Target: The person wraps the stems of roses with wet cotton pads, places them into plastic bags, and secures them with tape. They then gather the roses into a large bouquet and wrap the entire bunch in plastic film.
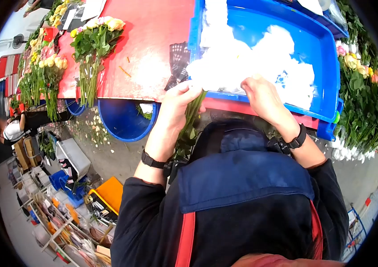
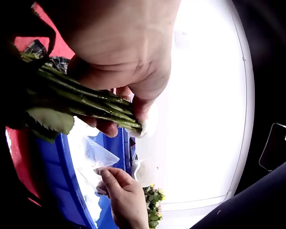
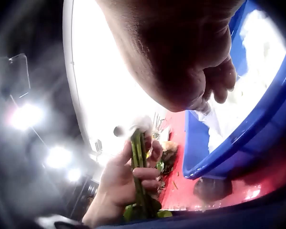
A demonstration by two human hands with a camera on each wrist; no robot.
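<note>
My left hand (image 1: pixel 176 104) grips a bundle of green flower stems (image 2: pixel 86 98), cut ends up and leaves below. White wadding (image 3: pixel 142 124) covers the cut ends, and the left thumb presses there in the left wrist view. Over the near side of a blue tray (image 1: pixel 307 20), my right hand (image 1: pixel 262 95) pinches a thin clear plastic bag (image 2: pixel 101 155) between thumb and fingers. White wadding (image 1: pixel 278 42) lies heaped in the tray, washed out by glare. The flower heads of the held bundle are hidden below the hand.
A rose bunch (image 1: pixel 95 46) lies on the red table (image 1: pixel 149 26), with more bunches at its left end. Wrapped-stem flowers (image 1: pixel 358 98) stand right of the tray. A blue bucket (image 1: pixel 126 129) is below the table edge. Another person (image 1: pixel 15 129) is far left.
</note>
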